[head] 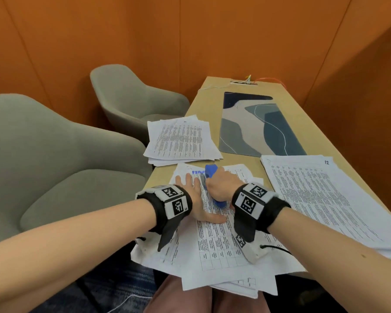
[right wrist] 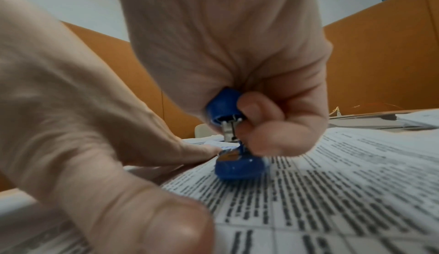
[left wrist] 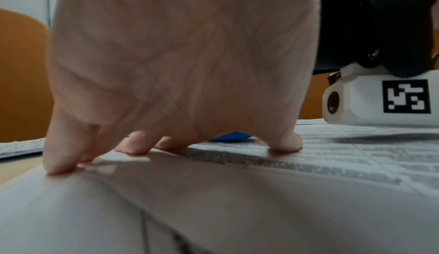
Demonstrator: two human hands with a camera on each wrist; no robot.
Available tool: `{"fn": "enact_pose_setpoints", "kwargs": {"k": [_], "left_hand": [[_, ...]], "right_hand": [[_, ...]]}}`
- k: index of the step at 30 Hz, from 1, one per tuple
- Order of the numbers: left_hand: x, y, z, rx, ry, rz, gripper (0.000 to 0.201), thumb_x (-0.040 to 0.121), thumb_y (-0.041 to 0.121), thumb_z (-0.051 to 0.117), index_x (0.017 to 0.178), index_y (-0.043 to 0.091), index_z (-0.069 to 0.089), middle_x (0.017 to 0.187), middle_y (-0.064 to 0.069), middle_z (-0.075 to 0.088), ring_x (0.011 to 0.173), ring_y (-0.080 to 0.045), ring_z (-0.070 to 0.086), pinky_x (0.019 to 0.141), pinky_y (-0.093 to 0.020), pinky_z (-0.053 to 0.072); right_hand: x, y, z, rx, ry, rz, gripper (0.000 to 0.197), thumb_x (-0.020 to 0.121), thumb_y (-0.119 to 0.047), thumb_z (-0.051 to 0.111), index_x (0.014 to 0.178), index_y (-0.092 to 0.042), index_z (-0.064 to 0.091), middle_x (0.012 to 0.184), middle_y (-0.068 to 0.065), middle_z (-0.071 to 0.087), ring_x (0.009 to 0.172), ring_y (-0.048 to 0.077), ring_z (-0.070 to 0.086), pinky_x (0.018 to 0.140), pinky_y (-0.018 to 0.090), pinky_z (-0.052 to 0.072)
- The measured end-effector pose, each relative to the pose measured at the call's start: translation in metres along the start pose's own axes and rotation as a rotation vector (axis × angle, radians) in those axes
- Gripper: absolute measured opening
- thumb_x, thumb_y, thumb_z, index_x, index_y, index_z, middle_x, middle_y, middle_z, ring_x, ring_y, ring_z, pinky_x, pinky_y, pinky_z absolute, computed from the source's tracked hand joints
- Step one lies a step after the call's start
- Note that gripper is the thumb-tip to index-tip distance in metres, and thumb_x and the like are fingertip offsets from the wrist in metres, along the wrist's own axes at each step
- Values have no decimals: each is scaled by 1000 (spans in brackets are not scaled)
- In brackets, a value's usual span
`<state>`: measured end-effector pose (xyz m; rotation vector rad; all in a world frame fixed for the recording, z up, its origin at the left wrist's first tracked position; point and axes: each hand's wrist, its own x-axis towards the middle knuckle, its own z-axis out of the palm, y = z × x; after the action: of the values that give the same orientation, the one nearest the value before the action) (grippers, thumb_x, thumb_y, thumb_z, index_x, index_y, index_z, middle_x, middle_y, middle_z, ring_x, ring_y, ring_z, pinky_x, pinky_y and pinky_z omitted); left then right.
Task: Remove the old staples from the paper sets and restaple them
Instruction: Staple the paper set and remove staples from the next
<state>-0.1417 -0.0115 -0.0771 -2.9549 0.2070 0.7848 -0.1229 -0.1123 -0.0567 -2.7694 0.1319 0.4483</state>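
Table (head: 307, 123): three groups of paper. The large stack (head: 321, 199) lies right of the working paper set (head: 215, 240); the smaller pile (head: 181, 141) lies beyond it; I cannot tell which are finished. The working set overhangs the table's near edge. My left hand (head: 195, 199) presses it, fingers straight and spread. My right hand (head: 221, 186) is clamped round the blue stapler (right wrist: 234, 141) at the set's far corner. Restapling appears under way; whether a staple is driven, I cannot tell.

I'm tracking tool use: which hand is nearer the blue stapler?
Right. The right hand grips the blue stapler; the left hand presses flat on the paper set beside it.
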Motion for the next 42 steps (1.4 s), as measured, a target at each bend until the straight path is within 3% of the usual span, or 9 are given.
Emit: {"fn": "enact_pose_setpoints", "kwargs": {"k": [17,20,26,32,35,37,39,41,42], "left_hand": [[0,-3,-8,-6,-10,-24,134,61,92,41,150,14,-21,158,-14,-21,145,-40,-12,117,-52,1],[0,-4,-8,8,-9,-15,135,60,93,41,149,13,-21,158,-15,-21,145,-40,-11,117,-52,1],[2,-5,-8,11,-8,4,133,64,91,42,149,12,-23,157,-15,-23,145,-40,-14,117,-51,0],[5,-7,-5,-22,-8,14,134,62,90,45,148,13,-24,156,-13,-25,144,-40,-16,117,-51,0],[6,-11,-4,-34,-3,25,136,60,91,47,149,15,-23,157,-13,-24,144,-40,-16,118,-52,1],[4,-11,-8,-17,-7,32,137,58,91,49,151,14,-17,159,-13,-17,146,-40,-9,118,-52,5],[2,-8,-19,32,25,67,131,59,89,52,153,11,6,157,-15,14,143,-37,20,115,-48,23],[4,-4,-29,90,145,139,113,60,89,51,141,11,38,134,-12,50,121,-28,51,99,-39,44],[6,-2,-31,114,207,161,108,62,90,48,137,11,43,130,-11,52,116,-28,52,94,-37,45]], "right_hand": [[-4,-11,-15,-342,-32,-184,20,93,-7,48,110,-4,59,121,14,58,104,28,59,83,34,47],[-8,-7,-15,-293,-13,-173,15,96,-11,47,98,-7,61,124,14,58,109,29,57,87,35,46],[11,-14,-12,-142,51,-136,24,96,-17,44,116,-6,52,115,12,57,94,27,59,68,30,46],[17,1,-23,182,-40,-113,32,99,-23,40,68,-15,42,71,3,46,58,15,46,51,24,39],[8,19,-36,349,-110,-50,33,99,-26,34,71,-11,43,62,7,46,50,17,46,53,29,48],[-3,37,-43,466,-103,-23,31,99,-28,32,75,-11,42,60,7,45,46,18,42,50,28,49],[-9,56,-46,500,-51,-25,28,99,-28,32,80,-11,42,61,8,46,45,17,40,47,24,44],[-16,73,-45,576,-35,-21,26,100,-29,32,86,-10,43,63,8,49,45,17,41,47,22,39],[-19,80,-43,618,-34,-26,27,101,-29,33,86,-9,43,61,8,50,45,17,41,47,23,37]]}}
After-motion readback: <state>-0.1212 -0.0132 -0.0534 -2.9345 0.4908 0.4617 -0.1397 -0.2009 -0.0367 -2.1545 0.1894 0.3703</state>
